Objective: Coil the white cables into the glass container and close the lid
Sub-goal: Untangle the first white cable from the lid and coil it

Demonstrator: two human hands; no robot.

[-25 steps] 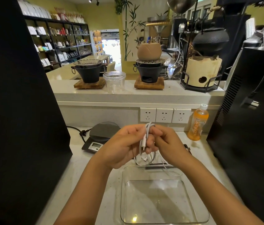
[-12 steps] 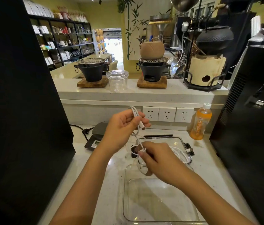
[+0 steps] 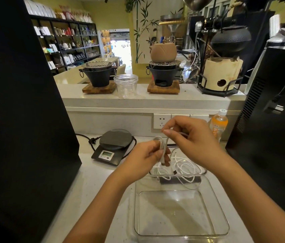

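Left hand (image 3: 145, 156), right hand (image 3: 189, 137) grip white cable (image 3: 163, 149) above glass container (image 3: 222, 216) far rim.

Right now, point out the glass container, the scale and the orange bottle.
glass container (image 3: 224, 223): head view, right rim.
scale (image 3: 115, 139): head view, round platform.
orange bottle (image 3: 217, 126): head view, orange body.

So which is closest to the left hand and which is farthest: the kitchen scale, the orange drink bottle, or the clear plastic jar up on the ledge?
From the left hand, in the head view:
1. Kitchen scale, just to its left on the counter.
2. Orange drink bottle, off to the right by the wall, past the right hand.
3. Clear plastic jar, up on the raised ledge behind.
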